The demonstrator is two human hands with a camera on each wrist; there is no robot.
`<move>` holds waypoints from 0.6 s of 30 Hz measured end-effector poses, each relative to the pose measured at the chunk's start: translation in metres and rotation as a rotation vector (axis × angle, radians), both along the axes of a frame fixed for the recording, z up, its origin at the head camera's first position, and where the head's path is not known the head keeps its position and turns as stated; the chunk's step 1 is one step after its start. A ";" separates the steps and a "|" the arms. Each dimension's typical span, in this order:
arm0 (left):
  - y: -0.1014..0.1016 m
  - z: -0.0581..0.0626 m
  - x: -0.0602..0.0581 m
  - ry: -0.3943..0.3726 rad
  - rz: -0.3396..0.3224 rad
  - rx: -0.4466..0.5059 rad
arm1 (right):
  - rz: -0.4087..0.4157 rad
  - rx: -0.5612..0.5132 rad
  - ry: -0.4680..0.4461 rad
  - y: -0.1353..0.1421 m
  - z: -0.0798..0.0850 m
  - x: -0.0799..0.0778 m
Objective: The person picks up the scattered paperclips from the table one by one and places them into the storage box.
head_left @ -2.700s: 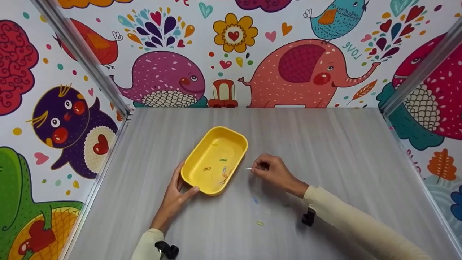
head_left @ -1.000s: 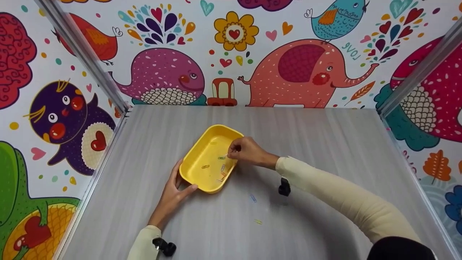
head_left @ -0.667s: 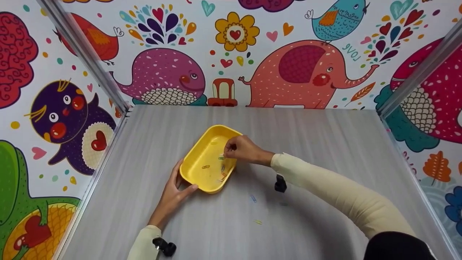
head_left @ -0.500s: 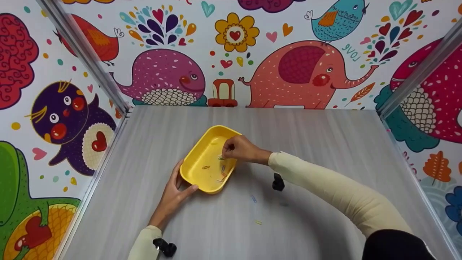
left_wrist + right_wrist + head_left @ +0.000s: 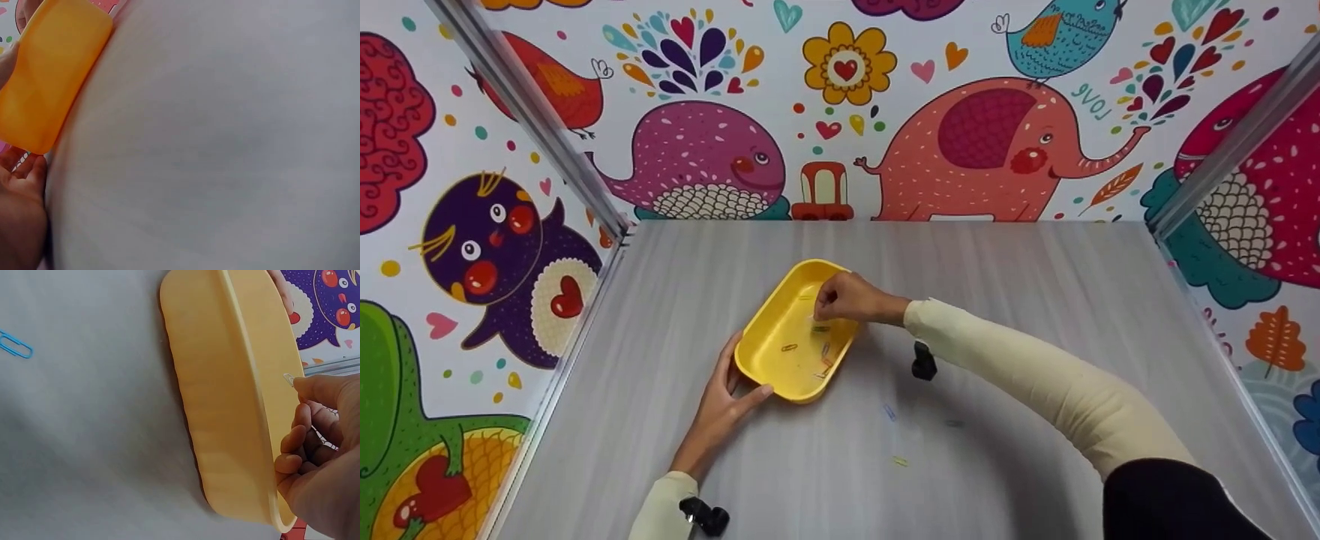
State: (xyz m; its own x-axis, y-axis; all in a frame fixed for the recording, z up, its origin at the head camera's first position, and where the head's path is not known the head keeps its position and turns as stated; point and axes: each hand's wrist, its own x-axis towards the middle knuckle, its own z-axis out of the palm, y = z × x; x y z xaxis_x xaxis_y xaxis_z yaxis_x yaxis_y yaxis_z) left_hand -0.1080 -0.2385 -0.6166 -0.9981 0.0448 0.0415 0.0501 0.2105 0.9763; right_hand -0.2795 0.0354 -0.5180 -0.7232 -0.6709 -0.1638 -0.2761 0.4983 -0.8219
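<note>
A yellow plastic tray (image 5: 761, 360) stands slanted on the table with several coloured paper clips inside, among them a brown paper clip (image 5: 789, 347) and a green paper clip (image 5: 820, 328). My left hand (image 5: 720, 412) grips its near left corner, thumb at the near rim and fingers along the outer side. Over the tray's right part, my right hand (image 5: 851, 298) pinches a white paper clip (image 5: 288, 378) between thumb and forefinger. That clip's end sticks out past the fingertips in the right wrist view, inside the rim's outline. The right hand hides the tray's far right part.
On the table right of the tray lie a blue paper clip (image 5: 889, 412), a yellow paper clip (image 5: 900, 461) and a greenish paper clip (image 5: 954, 424) in the arm's shadow. Printed cartoon walls (image 5: 967, 150) with metal corner posts (image 5: 1234, 127) border the table.
The right hand has carried the white paper clip from the table right of the tray to over the tray, drifting further left and away lately. The left hand keeps its grip on the corner.
</note>
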 end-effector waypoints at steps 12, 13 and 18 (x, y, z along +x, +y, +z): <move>-0.001 -0.001 0.003 0.014 -0.003 0.021 | -0.021 0.051 0.000 -0.018 -0.003 -0.007; -0.001 -0.001 0.003 0.015 -0.008 0.025 | -0.015 0.053 0.012 -0.020 -0.003 -0.007; -0.001 0.000 0.000 0.015 -0.031 0.039 | 0.018 0.056 0.023 -0.028 -0.007 -0.007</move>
